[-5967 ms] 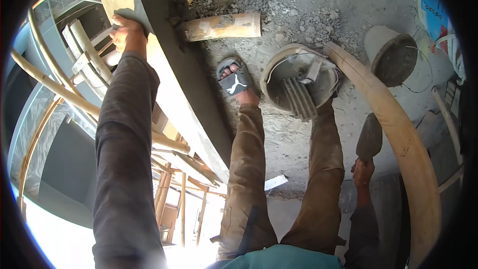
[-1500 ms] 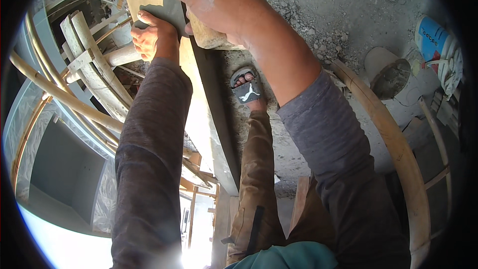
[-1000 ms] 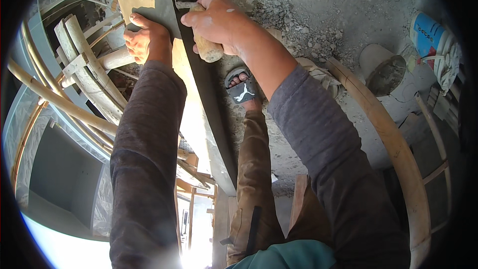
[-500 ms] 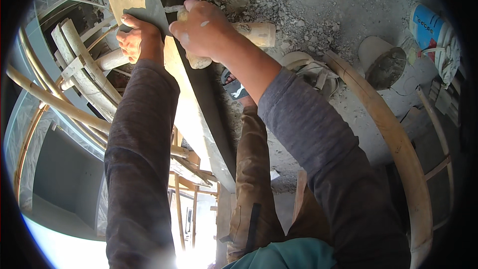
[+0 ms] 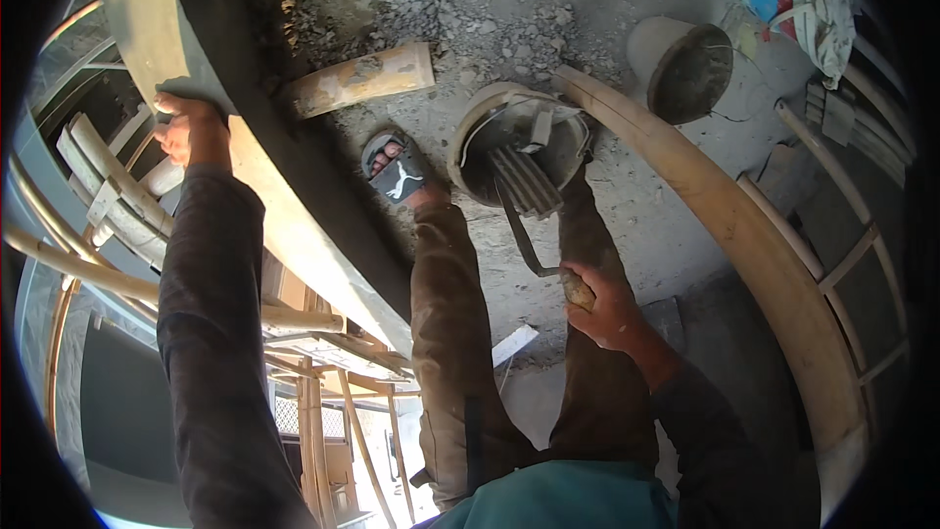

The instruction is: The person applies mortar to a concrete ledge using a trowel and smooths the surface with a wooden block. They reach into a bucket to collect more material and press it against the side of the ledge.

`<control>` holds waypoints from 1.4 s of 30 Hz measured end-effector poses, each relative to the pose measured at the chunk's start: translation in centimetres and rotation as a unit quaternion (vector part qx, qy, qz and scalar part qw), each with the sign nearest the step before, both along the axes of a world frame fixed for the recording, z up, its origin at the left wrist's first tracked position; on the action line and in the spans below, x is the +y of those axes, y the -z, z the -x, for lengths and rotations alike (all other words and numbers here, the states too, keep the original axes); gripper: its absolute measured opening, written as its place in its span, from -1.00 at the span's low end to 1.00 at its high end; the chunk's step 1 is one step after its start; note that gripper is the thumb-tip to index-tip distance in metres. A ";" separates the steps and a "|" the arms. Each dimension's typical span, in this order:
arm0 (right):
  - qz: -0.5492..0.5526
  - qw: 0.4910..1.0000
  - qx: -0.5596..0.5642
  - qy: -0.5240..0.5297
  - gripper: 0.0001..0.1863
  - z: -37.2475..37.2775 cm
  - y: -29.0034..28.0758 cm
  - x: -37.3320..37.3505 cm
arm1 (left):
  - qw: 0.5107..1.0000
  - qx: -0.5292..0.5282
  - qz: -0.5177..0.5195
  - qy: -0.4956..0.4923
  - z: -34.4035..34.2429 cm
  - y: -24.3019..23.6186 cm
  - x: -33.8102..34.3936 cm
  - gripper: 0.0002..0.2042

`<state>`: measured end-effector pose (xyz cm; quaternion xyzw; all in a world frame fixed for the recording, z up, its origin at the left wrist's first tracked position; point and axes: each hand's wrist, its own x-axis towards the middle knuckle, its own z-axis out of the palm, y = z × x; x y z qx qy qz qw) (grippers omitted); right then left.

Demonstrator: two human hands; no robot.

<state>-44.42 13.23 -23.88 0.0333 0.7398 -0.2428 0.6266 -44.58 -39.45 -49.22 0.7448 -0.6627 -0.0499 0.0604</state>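
My right hand is closed round the wooden handle of a trowel. Its bent metal neck reaches up into a bucket beside my foot. A ridged grey piece lies at the bucket's near rim by the trowel's neck; whether it is the blade or mortar I cannot tell. On the left, my left hand grips the outer edge of a long, smooth grey ledge, fingers curled over the side. Sunlight falls on the ledge's top.
A short pipe piece lies among rubble beside the ledge. A second bucket, a curved wooden plank and a white and blue sack are to the right. Bamboo poles stand beyond the ledge, left.
My right hand with the trowel has moved from the ledge down and right to the bucket. My left hand still holds the ledge. The view has shifted right.
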 end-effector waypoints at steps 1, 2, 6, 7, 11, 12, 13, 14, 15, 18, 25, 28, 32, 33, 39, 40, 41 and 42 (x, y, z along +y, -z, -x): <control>-0.057 0.998 -0.014 -0.002 -0.37 0.4 -1.2 2.8 | 0.999 -0.001 -0.031 0.016 -0.5 -0.8 -0.8 -0.09; -0.063 0.998 0.012 -0.028 -0.35 0.8 -2.4 5.3 | 0.999 -0.026 -0.023 0.004 -0.2 -2.8 -1.5 -0.11; -0.225 0.963 0.127 -0.071 -0.35 2.7 -6.3 13.6 | 0.999 -0.009 -0.005 0.043 -1.7 0.1 -1.9 -0.13; -0.244 0.950 0.171 -0.090 -0.35 3.3 -6.6 15.5 | 0.998 -0.009 -0.036 0.054 -2.7 0.9 -3.0 -0.07; -0.282 0.889 0.313 -0.179 -0.32 8.5 -1.9 20.7 | 0.996 0.037 0.057 0.054 -3.3 1.1 -0.7 0.08; -0.260 0.891 0.315 -0.198 -0.31 10.3 1.7 20.4 | 0.976 -0.004 0.163 0.147 -8.4 0.0 -5.6 0.06; -0.297 0.876 0.312 -0.219 -0.30 12.3 3.3 21.2 | 0.988 0.013 0.104 0.111 -5.1 -0.5 0.6 0.05; -0.333 0.864 0.297 -0.232 -0.30 14.1 4.5 21.9 | 0.995 0.030 0.053 0.076 -1.0 -3.0 7.1 0.05; -0.325 0.871 0.267 -0.253 -0.29 15.6 7.6 20.5 | 0.993 0.017 0.079 0.086 -3.4 -4.9 6.7 0.02; -0.334 0.845 0.267 -0.321 -0.22 18.7 9.8 17.0 | 0.989 0.048 0.015 0.138 -7.7 -8.1 12.2 -0.12; 0.008 0.885 0.456 -0.094 -0.18 15.5 16.0 29.5 | 0.899 0.139 -0.411 0.056 -24.1 -21.2 31.4 -0.30; -0.055 0.835 0.457 -0.301 -0.18 12.5 5.2 20.9 | 0.864 0.078 -0.496 -0.035 -38.2 -25.7 43.7 -0.32; -0.046 0.904 0.404 -0.128 -0.21 13.9 -4.1 20.0 | 0.494 0.503 -0.523 -0.478 -38.2 -32.2 53.0 -0.46; 0.030 0.911 0.408 0.055 -0.18 14.7 -5.8 19.7 | 0.546 0.492 -0.549 -0.397 -37.8 -33.7 53.6 -0.47; 0.370 0.726 0.482 0.324 0.12 21.0 -24.5 12.9 | 0.814 0.288 -0.500 0.063 -41.5 -39.8 55.7 -0.53; 0.395 0.701 0.501 0.318 0.15 20.7 -28.3 11.0 | 0.824 0.273 -0.489 0.087 -42.7 -40.1 56.0 -0.54; 0.428 0.676 0.531 0.280 0.16 21.0 -31.5 9.3 | 0.827 0.279 -0.478 0.095 -43.5 -40.2 56.0 -0.54; 0.458 0.649 0.560 0.239 0.16 21.0 -34.3 7.8 | 0.826 0.154 -0.532 0.102 -44.6 -39.9 56.5 -0.55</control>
